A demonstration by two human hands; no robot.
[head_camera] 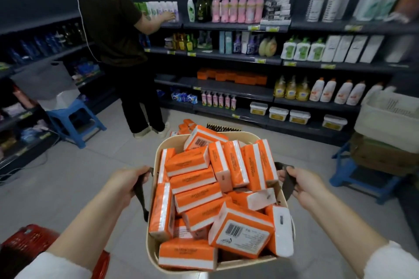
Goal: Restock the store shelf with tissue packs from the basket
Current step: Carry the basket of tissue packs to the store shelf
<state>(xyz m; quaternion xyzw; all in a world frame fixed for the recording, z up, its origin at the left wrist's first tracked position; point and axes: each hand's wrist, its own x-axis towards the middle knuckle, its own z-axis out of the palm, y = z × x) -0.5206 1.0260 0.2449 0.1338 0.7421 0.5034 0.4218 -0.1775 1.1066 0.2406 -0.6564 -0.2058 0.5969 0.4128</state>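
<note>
Basket [158,154], cream and oblong, sits between our two hands, its long axis pointing away from us toward the shelf [238,89]. Our left grip [127,181] is curled tight round the dark left handle [141,190], and our right grip [302,186] is closed the same way round the right handle [287,180]; neither has hold of anything else. Inside, the orange-and-white tissue packs [197,197] lie jumbled. We count about sixteen on top, and any beneath are hidden. Several in the middle lie flat with their long axes across the basket, left to right. Four or five at the back right stand on edge, long axes running away from us. Two show barcodes upward. A few loose packs [186,125] lie on the floor just beyond the basket, and a blurred shelved row [231,76] of orange sits on a low board. One person [111,22] in a dark top stands at the shelf, with two blue stools [74,120] and one red basket [29,240] nearby.
</note>
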